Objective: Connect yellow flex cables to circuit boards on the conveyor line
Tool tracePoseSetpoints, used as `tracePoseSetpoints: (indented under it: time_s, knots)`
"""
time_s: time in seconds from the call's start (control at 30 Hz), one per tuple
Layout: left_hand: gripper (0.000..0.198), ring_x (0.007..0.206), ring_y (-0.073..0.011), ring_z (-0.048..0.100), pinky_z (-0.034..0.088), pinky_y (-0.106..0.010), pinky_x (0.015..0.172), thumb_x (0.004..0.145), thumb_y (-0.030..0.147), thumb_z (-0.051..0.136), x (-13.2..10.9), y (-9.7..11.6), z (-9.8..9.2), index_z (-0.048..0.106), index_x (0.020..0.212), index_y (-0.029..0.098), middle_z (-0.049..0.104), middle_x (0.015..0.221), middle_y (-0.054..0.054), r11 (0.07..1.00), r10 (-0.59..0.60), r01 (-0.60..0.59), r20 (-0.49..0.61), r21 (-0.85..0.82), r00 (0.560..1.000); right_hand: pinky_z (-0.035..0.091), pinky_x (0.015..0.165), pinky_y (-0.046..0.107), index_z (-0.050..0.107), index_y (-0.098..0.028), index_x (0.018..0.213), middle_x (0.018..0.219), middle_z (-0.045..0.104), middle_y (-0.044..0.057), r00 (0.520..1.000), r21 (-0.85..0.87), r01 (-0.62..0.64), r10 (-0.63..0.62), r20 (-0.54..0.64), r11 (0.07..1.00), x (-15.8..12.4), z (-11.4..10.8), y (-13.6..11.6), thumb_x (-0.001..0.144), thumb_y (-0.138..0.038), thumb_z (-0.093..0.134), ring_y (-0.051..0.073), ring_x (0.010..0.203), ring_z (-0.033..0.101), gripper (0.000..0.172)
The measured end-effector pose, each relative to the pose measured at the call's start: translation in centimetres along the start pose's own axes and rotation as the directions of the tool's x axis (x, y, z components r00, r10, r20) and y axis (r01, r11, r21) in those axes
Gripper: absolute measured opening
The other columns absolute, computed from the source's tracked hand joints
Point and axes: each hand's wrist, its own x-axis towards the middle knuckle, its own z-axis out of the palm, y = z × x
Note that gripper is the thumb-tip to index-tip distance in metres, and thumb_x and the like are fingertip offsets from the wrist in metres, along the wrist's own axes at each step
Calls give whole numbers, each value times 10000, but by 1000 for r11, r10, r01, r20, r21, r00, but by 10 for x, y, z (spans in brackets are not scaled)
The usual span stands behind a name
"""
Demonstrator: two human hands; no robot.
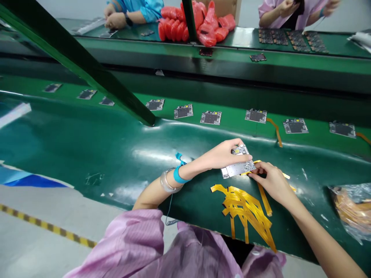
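Observation:
A small circuit board [236,168] with a silvery face is gripped at its upper edge by my left hand [222,153], fingers closed around it. Against the board's right edge, my right hand [271,179] pinches a yellow flat flex cable [264,200], though the fingertips hide where it meets the board. Parts of other yellow strips show behind the right hand. Below the board, a loose pile of flex cables [243,206] lies on the green mat. A blue wrist strap [180,175] and a clear bangle circle my left wrist.
Several circuit boards [211,117] lie along the green strip beyond my hands; some have orange cables [275,131]. A slanted green post [116,90] stands at left. A plastic bag of cables [355,210] sits at right. Two co-workers' hands [116,19] and red bundles [199,23] are across.

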Motion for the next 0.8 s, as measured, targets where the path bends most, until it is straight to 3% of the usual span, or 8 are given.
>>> tracePoseSetpoints:
  time_s: [0.13,0.27,0.37,0.53,0.7,0.8]
  knots:
    - [268,664,-101,526,380,-221,575,874,414,662,2,-8,1,530,853,182,568,764,28,994,62,-63,13,85,998,462,668,343,635,-230,980,809,660,34,999,-20,-23,23,-26,1000,-3,-5,1,945,-328,577,237,736,606,120]
    - [287,665,-105,525,373,-229,591,888,443,646,4,-12,2,518,856,188,567,762,29,989,92,-93,20,112,996,455,769,390,619,-226,872,860,637,66,1000,-84,7,-10,-27,996,1,-5,5,896,-247,601,280,854,585,36]
    - [306,672,-113,534,365,-234,587,888,462,647,5,-13,2,512,856,190,575,762,24,988,85,-88,26,123,996,451,782,387,585,-232,780,875,647,66,999,-107,35,-35,7,994,4,-4,7,864,-189,620,286,885,582,101]
    - [323,668,-112,530,353,-235,578,894,490,639,6,-15,1,516,871,192,575,767,24,988,83,-87,35,127,996,406,727,364,608,-226,922,806,660,31,999,-150,40,-37,24,988,3,-4,5,892,-156,580,261,800,611,81]
    - [303,658,-99,492,352,-233,584,894,457,645,5,-13,1,512,855,187,542,759,35,987,98,-102,31,126,995,372,706,370,587,-213,812,770,640,45,999,-181,34,-33,7,983,-3,-2,2,935,-194,528,272,784,602,138]
    - [275,660,-96,486,367,-236,599,893,419,647,4,-10,2,517,855,180,549,772,32,990,90,-92,26,110,996,398,718,377,622,-213,866,808,656,49,999,-168,39,-40,-4,985,-6,-6,1,975,-231,502,268,792,613,162]
